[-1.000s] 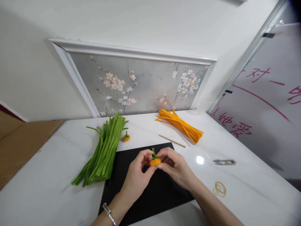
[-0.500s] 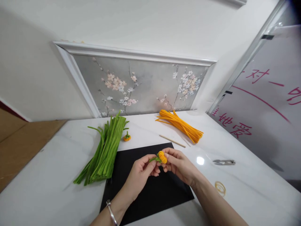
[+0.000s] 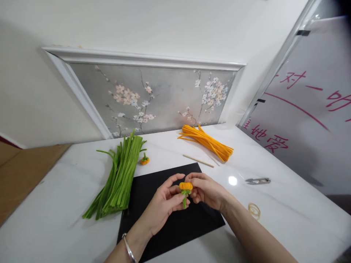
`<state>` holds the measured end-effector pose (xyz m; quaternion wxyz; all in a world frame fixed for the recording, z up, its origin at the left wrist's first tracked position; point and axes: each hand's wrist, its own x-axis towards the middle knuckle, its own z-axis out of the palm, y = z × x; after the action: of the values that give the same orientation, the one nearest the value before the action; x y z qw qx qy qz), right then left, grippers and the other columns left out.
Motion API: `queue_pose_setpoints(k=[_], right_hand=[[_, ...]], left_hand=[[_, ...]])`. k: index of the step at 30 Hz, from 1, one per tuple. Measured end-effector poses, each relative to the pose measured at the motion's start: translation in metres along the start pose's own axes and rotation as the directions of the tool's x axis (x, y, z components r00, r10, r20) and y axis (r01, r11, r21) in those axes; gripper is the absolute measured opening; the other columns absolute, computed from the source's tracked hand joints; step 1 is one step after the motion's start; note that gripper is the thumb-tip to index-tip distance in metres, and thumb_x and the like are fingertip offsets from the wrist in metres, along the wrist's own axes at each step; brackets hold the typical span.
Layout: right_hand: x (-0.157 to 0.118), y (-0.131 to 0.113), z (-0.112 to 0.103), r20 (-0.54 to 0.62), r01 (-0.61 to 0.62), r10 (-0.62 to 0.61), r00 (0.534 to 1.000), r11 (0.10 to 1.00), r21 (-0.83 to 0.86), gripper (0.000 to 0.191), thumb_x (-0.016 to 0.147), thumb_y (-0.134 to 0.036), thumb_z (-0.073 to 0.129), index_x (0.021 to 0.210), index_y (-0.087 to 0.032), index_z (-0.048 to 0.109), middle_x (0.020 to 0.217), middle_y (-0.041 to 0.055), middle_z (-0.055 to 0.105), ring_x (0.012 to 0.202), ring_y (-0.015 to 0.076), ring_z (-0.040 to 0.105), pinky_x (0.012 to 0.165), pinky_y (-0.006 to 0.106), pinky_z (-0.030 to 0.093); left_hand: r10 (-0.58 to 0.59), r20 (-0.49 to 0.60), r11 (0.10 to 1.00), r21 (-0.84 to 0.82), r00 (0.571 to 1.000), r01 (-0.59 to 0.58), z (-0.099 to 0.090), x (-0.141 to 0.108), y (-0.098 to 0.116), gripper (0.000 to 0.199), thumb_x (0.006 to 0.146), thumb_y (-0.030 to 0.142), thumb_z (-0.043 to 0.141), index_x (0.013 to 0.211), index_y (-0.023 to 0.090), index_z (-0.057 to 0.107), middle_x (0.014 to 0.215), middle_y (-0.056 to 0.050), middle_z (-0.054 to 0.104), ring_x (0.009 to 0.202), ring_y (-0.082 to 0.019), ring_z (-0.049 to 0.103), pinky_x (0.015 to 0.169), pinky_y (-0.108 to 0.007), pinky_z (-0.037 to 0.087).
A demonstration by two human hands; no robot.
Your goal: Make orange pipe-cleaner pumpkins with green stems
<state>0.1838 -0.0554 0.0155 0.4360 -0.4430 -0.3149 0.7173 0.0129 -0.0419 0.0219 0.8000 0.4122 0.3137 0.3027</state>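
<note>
Above the black mat, my left hand [image 3: 164,201] pinches a small pipe-cleaner pumpkin [image 3: 185,186] by its green stem and leaves. Its ribbed orange body faces up, and the stem points down. My right hand [image 3: 208,190] has its fingertips closed on the pumpkin's right side; the thumb and index finger meet at its edge. A second pipe-cleaner pumpkin [image 3: 144,160] rests on the white table, stem upward, beside a thick bundle of green pipe cleaners [image 3: 120,179]. Farther back on the right lies a bundle of orange pipe cleaners [image 3: 208,142].
The black mat [image 3: 153,237] lies under both hands on the white table [image 3: 274,226]. A thin wooden stick [image 3: 197,160] is behind it. Thread snips [image 3: 258,180] and yellowish rubber bands [image 3: 254,211] lie to the right. A framed panel [image 3: 164,87] stands at the back.
The pumpkin has been turned: its stem pointed left and now points down, with the orange body on top. My left index finger has lifted. The camera view has shifted slightly.
</note>
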Motion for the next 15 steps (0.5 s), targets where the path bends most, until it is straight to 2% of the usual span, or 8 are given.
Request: queue_pose_setpoints(k=[2,4,6,8,10,11,13,15], right_hand=[[0.000,0.002,0.002,-0.046,0.030,-0.031,0.998,0.999,-0.033,0.022,0.074,-0.035,0.065,0.078,-0.018,0.052,0.053,-0.0065,0.051,0.042,0.0057,0.044,0.040,0.016,0.037],[-0.001,0.004,0.003,-0.120,0.178,-0.201,0.972,0.969,-0.173,0.023,0.081,-0.041,0.060,0.081,-0.019,0.052,0.058,-0.0055,0.052,0.043,0.0061,0.043,0.040,0.018,0.037],[-0.004,0.005,0.004,-0.130,0.376,-0.470,0.873,0.818,-0.436,0.019,0.086,-0.038,0.055,0.085,-0.019,0.054,0.066,-0.0031,0.055,0.047,0.0081,0.047,0.044,0.021,0.040],[-0.007,0.005,0.006,-0.028,0.488,-0.668,0.744,0.571,-0.660,0.008,0.087,-0.028,0.056,0.088,-0.021,0.058,0.075,0.0008,0.060,0.060,0.0122,0.054,0.055,0.025,0.046],[-0.009,0.004,0.008,0.082,0.528,-0.750,0.656,0.379,-0.760,0.007,0.087,-0.019,0.054,0.084,-0.021,0.060,0.082,0.0031,0.063,0.073,0.0154,0.058,0.066,0.028,0.049],[-0.010,0.004,0.010,0.123,0.540,-0.767,0.629,0.318,-0.779,0.011,0.088,-0.016,0.052,0.083,-0.021,0.060,0.083,0.0037,0.063,0.076,0.0160,0.059,0.069,0.029,0.049],[-0.011,0.006,0.013,0.174,0.555,-0.778,0.603,0.254,-0.792,0.015,0.089,-0.014,0.047,0.083,-0.021,0.059,0.084,0.0043,0.061,0.077,0.0158,0.059,0.069,0.028,0.049],[-0.010,0.008,0.015,0.186,0.545,-0.777,0.602,0.229,-0.806,0.015,0.090,-0.014,0.045,0.082,-0.020,0.057,0.083,0.0046,0.058,0.074,0.0154,0.057,0.066,0.028,0.048]], left_hand=[[-0.039,-0.035,0.998,-0.044,0.999,0.037,0.002,0.000,-0.001,0.034,0.076,0.011,0.073,0.108,0.019,0.063,0.086,-0.002,0.069,0.070,-0.011,0.068,0.069,-0.021,0.057],[-0.075,-0.105,0.988,-0.142,0.992,0.060,0.002,0.001,-0.001,0.028,0.075,0.009,0.073,0.100,0.016,0.066,0.083,-0.002,0.069,0.069,-0.010,0.068,0.068,-0.020,0.057],[-0.100,-0.179,0.971,-0.231,0.979,0.057,0.001,0.003,0.000,0.026,0.074,0.008,0.073,0.098,0.015,0.067,0.079,-0.002,0.069,0.065,-0.009,0.067,0.065,-0.018,0.057],[-0.110,-0.208,0.965,-0.255,0.972,0.055,-0.002,0.004,0.000,0.024,0.075,0.009,0.073,0.098,0.014,0.067,0.075,-0.002,0.068,0.061,-0.008,0.067,0.061,-0.017,0.057],[-0.100,-0.193,0.974,-0.221,0.976,0.056,-0.003,0.004,-0.001,0.021,0.077,0.013,0.072,0.098,0.014,0.066,0.074,-0.002,0.067,0.057,-0.008,0.065,0.057,-0.017,0.056],[-0.090,-0.180,0.980,-0.193,0.980,0.054,-0.004,0.004,-0.002,0.021,0.078,0.016,0.072,0.098,0.015,0.066,0.074,-0.001,0.067,0.057,-0.008,0.065,0.055,-0.017,0.056],[-0.065,-0.157,0.989,-0.143,0.985,0.043,-0.004,0.005,-0.003,0.021,0.079,0.021,0.072,0.099,0.017,0.065,0.078,-0.001,0.067,0.060,-0.009,0.066,0.058,-0.018,0.056],[-0.030,-0.136,0.992,-0.128,0.990,0.013,-0.003,0.005,-0.005,0.020,0.079,0.021,0.072,0.098,0.018,0.066,0.084,-0.001,0.068,0.070,-0.010,0.068,0.068,-0.021,0.057]])
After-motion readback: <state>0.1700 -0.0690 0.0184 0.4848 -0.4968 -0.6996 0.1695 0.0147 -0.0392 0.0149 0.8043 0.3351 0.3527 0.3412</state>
